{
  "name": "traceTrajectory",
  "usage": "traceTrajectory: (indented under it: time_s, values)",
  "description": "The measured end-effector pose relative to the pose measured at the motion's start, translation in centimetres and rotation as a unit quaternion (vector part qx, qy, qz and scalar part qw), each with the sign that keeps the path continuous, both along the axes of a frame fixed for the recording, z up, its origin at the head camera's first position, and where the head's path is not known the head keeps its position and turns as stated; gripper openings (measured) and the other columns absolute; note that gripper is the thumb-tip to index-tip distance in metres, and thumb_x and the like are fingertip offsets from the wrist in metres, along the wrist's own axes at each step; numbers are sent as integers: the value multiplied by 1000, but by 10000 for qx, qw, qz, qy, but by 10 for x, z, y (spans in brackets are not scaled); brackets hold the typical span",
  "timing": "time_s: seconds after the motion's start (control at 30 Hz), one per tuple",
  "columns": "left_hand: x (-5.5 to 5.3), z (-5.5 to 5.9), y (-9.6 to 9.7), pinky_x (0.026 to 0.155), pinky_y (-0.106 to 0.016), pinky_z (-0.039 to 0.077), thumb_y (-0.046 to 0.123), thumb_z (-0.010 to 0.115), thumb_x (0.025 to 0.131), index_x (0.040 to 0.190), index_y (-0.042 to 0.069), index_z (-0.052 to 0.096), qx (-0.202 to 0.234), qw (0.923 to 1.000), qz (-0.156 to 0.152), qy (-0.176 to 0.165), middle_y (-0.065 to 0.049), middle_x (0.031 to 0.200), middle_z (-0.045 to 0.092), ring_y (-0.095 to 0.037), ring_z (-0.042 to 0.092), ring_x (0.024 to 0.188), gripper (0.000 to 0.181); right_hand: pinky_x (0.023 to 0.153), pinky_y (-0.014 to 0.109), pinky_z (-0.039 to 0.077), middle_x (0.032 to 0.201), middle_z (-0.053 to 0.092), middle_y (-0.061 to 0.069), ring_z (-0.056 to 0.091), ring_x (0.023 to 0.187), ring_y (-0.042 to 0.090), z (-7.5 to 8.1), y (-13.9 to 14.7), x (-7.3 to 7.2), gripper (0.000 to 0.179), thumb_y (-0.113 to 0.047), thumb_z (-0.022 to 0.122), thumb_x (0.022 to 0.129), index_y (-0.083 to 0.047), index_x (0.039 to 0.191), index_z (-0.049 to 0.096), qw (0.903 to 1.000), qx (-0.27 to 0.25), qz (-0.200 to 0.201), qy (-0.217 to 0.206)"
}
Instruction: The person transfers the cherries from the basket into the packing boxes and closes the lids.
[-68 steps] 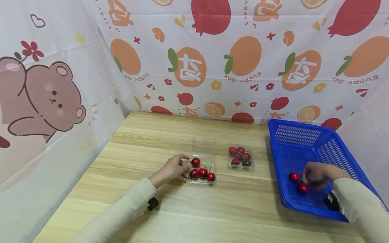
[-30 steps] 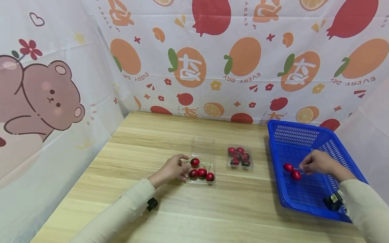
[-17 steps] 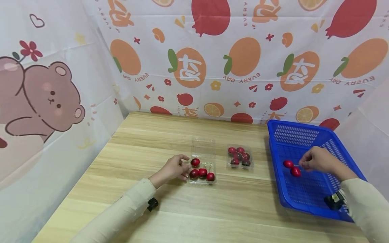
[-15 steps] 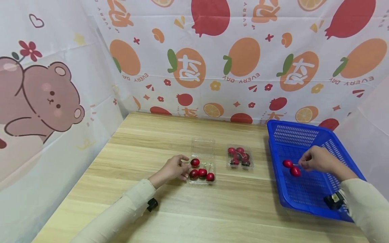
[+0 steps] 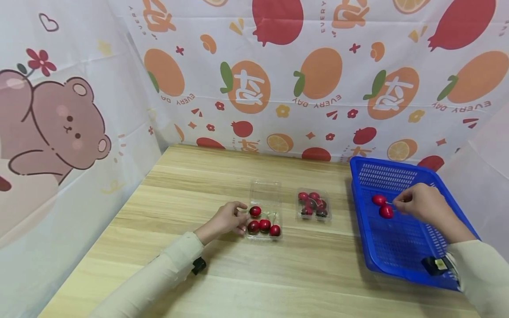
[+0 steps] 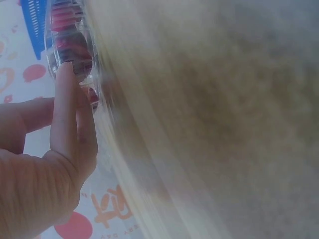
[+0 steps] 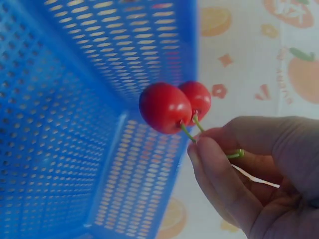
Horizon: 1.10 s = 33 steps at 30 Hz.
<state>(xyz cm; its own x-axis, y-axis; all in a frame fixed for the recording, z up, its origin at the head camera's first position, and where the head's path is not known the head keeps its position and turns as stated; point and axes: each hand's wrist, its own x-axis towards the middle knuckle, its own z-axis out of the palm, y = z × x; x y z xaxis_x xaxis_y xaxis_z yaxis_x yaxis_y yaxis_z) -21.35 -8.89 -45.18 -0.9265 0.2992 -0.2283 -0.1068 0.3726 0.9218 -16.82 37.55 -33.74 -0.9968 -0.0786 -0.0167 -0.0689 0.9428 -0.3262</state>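
Note:
My right hand is over the blue basket and pinches the green stems of two red cherries between thumb and fingertips. In the head view the pair of cherries hangs to the left of the fingers. My left hand rests at the left side of a clear plastic box whose lid lies folded back. Several cherries with pale stems sit inside that box. The left wrist view has the left fingers straight against the box wall, with blurred cherries behind it.
A second clear box, filled with several dark red cherries, stands right of the first one. The blue mesh basket takes up the table's right side. Printed cloth hangs along the back and left edges of the wooden table.
Since the earliest frame my right hand has risen from low in the basket, lifting the two cherries with it. The left hand has stayed by the box.

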Motion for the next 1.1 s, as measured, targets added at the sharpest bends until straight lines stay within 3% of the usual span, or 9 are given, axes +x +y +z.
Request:
traceTrajectory:
  time_s: [0.27, 0.53, 0.73, 1.1]
  values:
    - [0, 1, 0, 60, -34, 62, 0, 59, 93, 130, -12, 44, -44, 10000, -42, 75, -16, 86, 61, -20, 63, 63, 42, 49, 24, 47, 74, 68, 6, 54, 67, 22, 22, -22, 7, 13, -11, 72, 81, 0, 87, 75, 9960, -1, -43, 890]
    - [0, 0, 1, 60, -33, 62, 0, 59, 93, 131, -11, 44, -66, 10000, 54, 13, -17, 87, 62, -20, 63, 62, 42, 48, 23, 46, 75, 69, 8, 54, 64, 20, 37, -76, 14, 11, -9, 73, 82, 0, 87, 76, 9901, -123, 282, 1367]
    - [1, 0, 2, 59, -33, 62, -1, 60, 92, 131, -11, 45, -54, 9999, 113, -25, -17, 87, 61, -20, 62, 62, 43, 49, 24, 46, 73, 69, 7, 56, 60, 15, 25, -116, 15, 7, -8, 71, 82, -3, 83, 76, 9857, -397, 500, 1558]
    - [0, -2, 2, 59, -33, 62, 1, 60, 92, 130, -10, 45, -98, 9999, 106, 43, -16, 87, 62, -20, 63, 62, 43, 46, 20, 45, 78, 71, 5, 54, 57, 9, -15, -167, 4, 6, -8, 71, 83, -5, 83, 77, 9788, -866, 857, 1649]
